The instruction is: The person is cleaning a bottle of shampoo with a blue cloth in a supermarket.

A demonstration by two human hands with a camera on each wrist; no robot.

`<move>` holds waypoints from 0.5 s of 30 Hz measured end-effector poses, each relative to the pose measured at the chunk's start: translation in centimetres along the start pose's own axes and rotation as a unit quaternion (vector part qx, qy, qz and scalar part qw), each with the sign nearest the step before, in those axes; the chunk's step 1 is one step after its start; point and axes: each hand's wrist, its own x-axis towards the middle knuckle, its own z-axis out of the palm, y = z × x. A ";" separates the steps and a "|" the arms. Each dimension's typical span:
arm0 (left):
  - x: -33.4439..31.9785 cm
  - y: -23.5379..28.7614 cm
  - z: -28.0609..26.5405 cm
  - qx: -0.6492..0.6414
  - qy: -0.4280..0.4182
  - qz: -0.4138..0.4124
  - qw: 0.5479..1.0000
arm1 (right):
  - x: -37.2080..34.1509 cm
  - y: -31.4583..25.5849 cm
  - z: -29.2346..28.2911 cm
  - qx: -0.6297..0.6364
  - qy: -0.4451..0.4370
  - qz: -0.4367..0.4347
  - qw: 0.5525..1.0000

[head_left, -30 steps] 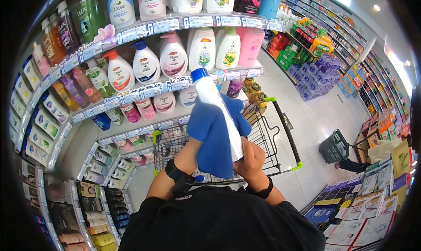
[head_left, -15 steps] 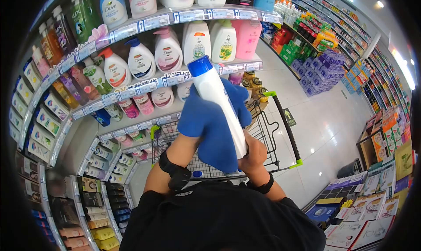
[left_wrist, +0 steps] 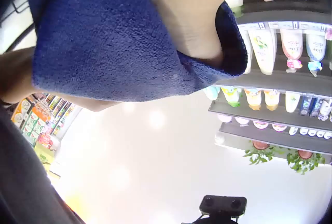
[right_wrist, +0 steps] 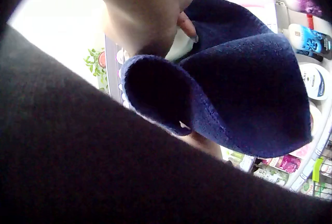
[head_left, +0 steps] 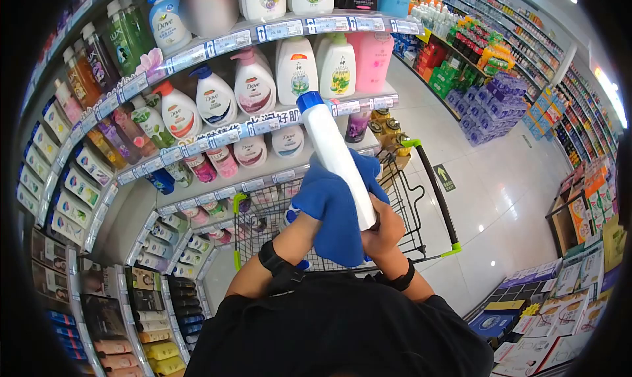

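A white bottle (head_left: 339,160) with a blue cap (head_left: 309,101) is held tilted in front of the body in the head view, its cap end up and to the left. Draped around its lower half is a blue cloth (head_left: 337,232). The left hand (head_left: 305,223) reaches under this cloth and holds it against the bottle; its fingers are hidden. Near the base, the right hand (head_left: 384,229) grips the bottle from the right side. In the right wrist view the cloth (right_wrist: 249,89) hangs in folds, with a fingertip on a pale surface beside it.
Shelves of pump bottles (head_left: 253,90) stand ahead and to the left. Below the hands is a wire shopping cart (head_left: 263,229) with a black handle (head_left: 436,196) on the right. Purple packs (head_left: 492,110) are stacked in the aisle, and boxes (head_left: 553,311) lie at the lower right.
The cloth sits lower along the bottle than half a second ago, so more of the white upper part shows. Both hands have shifted slightly right in the head view, still holding on.
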 end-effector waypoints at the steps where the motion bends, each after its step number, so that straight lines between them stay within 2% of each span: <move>1: -0.1 -0.1 -0.1 -0.001 0.000 -0.004 1.000 | 0.0 0.1 -0.1 0.008 -0.007 0.013 1.000; 4: 0.3 -0.1 -1.6 -0.020 0.020 -0.025 0.999 | 0.1 0.0 0.0 0.072 -0.027 0.077 0.994; 7: 0.8 -0.1 -4.0 -0.058 0.059 -0.057 0.995 | 0.9 0.7 -0.5 0.194 -0.088 0.171 0.962; 8: 1.0 -0.2 -5.0 -0.075 0.072 -0.071 0.992 | 0.4 2.0 -0.1 0.348 -0.139 0.278 0.884; 9: 0.9 -0.4 -5.9 -0.088 0.084 -0.084 0.989 | -0.1 2.4 0.4 0.547 -0.141 0.383 0.731; 11: 0.5 -1.2 -7.8 -0.118 0.100 -0.114 0.981 | -0.7 1.8 1.0 0.636 -0.134 0.498 0.574; 12: 0.0 -1.8 -8.4 -0.132 0.102 -0.133 0.977 | -1.6 2.2 1.4 0.676 -0.154 0.510 0.509; 15: -2.2 -4.3 -9.6 -0.169 0.104 -0.190 0.962 | -5.4 4.0 3.4 0.828 -0.189 0.448 0.278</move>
